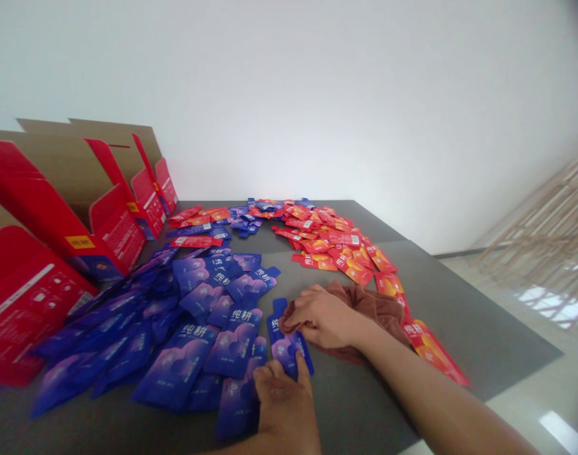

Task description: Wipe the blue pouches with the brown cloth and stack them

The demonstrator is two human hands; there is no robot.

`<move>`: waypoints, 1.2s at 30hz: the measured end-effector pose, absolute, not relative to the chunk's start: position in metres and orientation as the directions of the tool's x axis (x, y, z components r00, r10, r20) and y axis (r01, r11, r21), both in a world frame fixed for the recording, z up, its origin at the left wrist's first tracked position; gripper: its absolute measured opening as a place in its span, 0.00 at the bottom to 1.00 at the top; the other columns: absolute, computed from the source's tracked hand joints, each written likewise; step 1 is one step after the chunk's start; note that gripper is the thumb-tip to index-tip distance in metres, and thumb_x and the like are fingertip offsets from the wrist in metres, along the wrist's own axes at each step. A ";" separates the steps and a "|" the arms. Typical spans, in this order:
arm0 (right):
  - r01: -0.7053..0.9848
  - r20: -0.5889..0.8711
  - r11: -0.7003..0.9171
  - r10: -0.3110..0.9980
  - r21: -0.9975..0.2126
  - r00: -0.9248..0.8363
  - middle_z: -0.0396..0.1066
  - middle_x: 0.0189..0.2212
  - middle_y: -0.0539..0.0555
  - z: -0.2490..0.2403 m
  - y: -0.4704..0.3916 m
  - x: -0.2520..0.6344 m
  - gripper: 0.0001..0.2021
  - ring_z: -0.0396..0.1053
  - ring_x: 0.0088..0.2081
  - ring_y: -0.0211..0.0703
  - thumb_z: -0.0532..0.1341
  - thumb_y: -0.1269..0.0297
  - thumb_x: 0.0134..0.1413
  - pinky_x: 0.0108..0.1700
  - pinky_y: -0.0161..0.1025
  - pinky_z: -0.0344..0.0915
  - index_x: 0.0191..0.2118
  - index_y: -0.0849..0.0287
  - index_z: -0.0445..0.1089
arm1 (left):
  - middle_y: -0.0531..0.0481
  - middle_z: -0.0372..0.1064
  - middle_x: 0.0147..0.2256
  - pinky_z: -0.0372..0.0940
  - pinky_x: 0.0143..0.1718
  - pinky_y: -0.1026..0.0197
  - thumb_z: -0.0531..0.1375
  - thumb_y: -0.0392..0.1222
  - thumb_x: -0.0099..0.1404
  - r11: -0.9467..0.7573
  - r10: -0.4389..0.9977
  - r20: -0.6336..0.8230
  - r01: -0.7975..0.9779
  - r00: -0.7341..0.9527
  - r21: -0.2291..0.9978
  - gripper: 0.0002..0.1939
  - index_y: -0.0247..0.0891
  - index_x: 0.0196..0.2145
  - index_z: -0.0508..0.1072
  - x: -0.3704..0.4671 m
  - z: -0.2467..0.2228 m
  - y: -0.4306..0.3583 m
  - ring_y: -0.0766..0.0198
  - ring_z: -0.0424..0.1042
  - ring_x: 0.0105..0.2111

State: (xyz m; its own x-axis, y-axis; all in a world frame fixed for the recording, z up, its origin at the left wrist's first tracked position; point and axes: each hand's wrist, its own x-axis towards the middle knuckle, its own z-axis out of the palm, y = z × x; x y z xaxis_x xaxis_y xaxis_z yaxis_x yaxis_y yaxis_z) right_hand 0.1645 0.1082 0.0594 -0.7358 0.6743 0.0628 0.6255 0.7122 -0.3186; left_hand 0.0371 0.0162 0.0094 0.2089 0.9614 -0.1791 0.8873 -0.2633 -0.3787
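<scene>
A single blue-purple spouted pouch (284,351) with white lettering lies flat on the grey table, a little apart from the others. My left hand (282,392) holds its near end, with the thumb on the right side and bent fingers at the left. My right hand (320,316) grips a bunched brown cloth (365,303) and presses part of it on the pouch's upper half. The cloth trails to the right under my wrist. To the left of my hands lies a heap of similar blue pouches (175,360), several overlapping.
Red-and-orange pouches (334,237) curve along the back and right of the grey table (460,309). One orange pouch (434,354) lies near the right edge. Open red cardboard boxes (113,234) line the left side. A white wall (293,101) rises behind.
</scene>
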 end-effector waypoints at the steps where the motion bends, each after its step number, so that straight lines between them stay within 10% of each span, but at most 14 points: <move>1: 0.581 0.056 0.736 0.635 -0.348 -0.771 0.73 0.39 0.48 0.061 0.105 0.164 0.13 0.66 0.41 0.41 0.56 0.71 0.50 0.48 0.40 0.51 0.40 0.53 0.73 | 0.39 0.73 0.37 0.54 0.40 0.49 0.49 0.26 0.57 -0.263 0.960 -0.190 0.888 0.204 -0.377 0.32 0.54 0.56 0.57 0.037 0.009 0.016 0.50 0.69 0.40; 15: 0.776 0.051 0.594 0.800 -0.211 -0.598 0.73 0.39 0.52 0.051 0.123 0.165 0.14 0.65 0.43 0.44 0.56 0.70 0.51 0.46 0.42 0.51 0.42 0.53 0.72 | 0.41 0.73 0.35 0.56 0.40 0.50 0.48 0.26 0.57 -0.260 0.965 -0.129 0.870 0.226 -0.419 0.32 0.54 0.56 0.58 0.037 0.010 0.014 0.53 0.69 0.37; 24: 0.516 0.008 0.748 0.570 -0.417 -0.821 0.74 0.39 0.46 0.066 0.094 0.162 0.13 0.66 0.42 0.38 0.56 0.72 0.49 0.47 0.38 0.52 0.39 0.53 0.73 | 0.37 0.73 0.37 0.56 0.40 0.48 0.49 0.27 0.58 -0.256 0.963 -0.178 0.900 0.204 -0.352 0.29 0.52 0.53 0.63 0.038 0.012 0.014 0.51 0.69 0.39; 36: 0.795 0.057 0.565 0.821 -0.223 -0.568 0.73 0.40 0.53 0.051 0.118 0.167 0.14 0.65 0.44 0.44 0.55 0.70 0.53 0.48 0.43 0.51 0.44 0.53 0.72 | 0.38 0.73 0.35 0.57 0.38 0.52 0.47 0.26 0.57 -0.296 0.951 -0.188 0.902 0.246 -0.314 0.31 0.52 0.55 0.60 0.034 0.029 0.017 0.54 0.70 0.36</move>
State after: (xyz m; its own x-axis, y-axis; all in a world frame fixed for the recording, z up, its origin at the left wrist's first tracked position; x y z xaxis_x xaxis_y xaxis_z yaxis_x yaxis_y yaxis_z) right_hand 0.1669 0.1181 0.0511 -0.5679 0.8211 0.0566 0.7946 0.5649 -0.2226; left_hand 0.0336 0.0170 0.0289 0.2459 0.9508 -0.1885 0.9022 -0.2956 -0.3140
